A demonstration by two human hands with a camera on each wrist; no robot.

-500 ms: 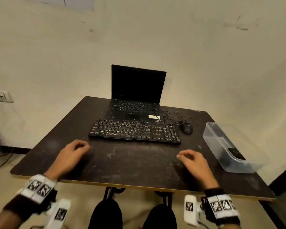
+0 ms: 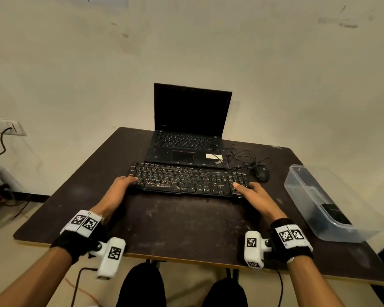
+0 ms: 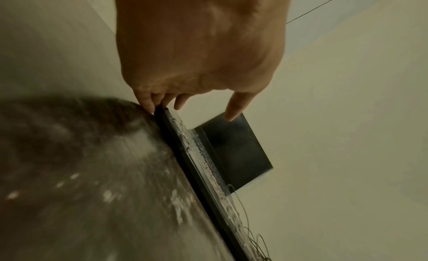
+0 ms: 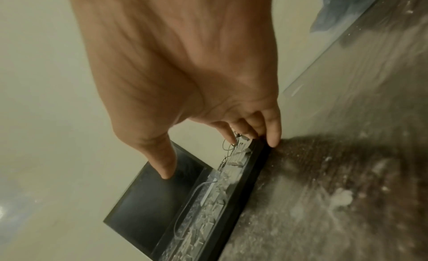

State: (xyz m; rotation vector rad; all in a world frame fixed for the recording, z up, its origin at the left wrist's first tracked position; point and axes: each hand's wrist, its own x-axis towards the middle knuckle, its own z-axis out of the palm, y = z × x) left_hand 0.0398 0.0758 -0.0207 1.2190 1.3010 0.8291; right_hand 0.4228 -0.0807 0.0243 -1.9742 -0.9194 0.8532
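A plain cream wall (image 2: 275, 74), scuffed and marked, stands behind a dark, dusty table (image 2: 186, 222) with a pale edge. Far left, a white socket plate (image 2: 2, 127) holds a black cable (image 2: 3, 144) that drops towards the beige floor (image 2: 0, 240). The light is dim and yellowish, seemingly artificial.

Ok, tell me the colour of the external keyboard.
Black, with pale worn markings on the keys; the keyboard shows best in the head view.
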